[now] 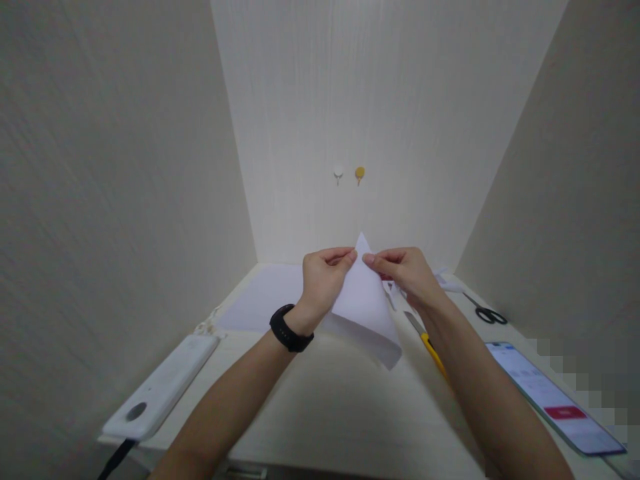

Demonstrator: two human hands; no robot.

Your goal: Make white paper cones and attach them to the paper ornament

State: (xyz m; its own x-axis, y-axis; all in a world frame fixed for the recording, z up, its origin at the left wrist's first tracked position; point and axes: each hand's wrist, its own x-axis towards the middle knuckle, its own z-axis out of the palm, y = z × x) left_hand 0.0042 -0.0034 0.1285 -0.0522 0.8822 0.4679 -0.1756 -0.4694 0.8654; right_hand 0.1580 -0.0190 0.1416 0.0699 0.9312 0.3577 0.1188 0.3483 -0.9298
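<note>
A sheet of white paper (365,300) hangs tilted in the air above the table, its pointed corner at the top and its lower edge curling. My left hand (323,277), with a black band on the wrist, pinches the paper's left edge near that corner. On the opposite edge, the thumb and fingers of my right hand (405,270) pinch it at about the same height. Behind and to the left, more white paper (265,293) lies flat on the table. A yellow-handled cutter (430,350) lies partly hidden beside my right forearm.
Black-handled scissors (490,315) rest at the right, with a lit phone (555,400) nearer me. A white power strip-like box (165,383) with a black cable lies at the left edge. Pale walls enclose the table (320,407); two small hooks (360,173) are on the back wall.
</note>
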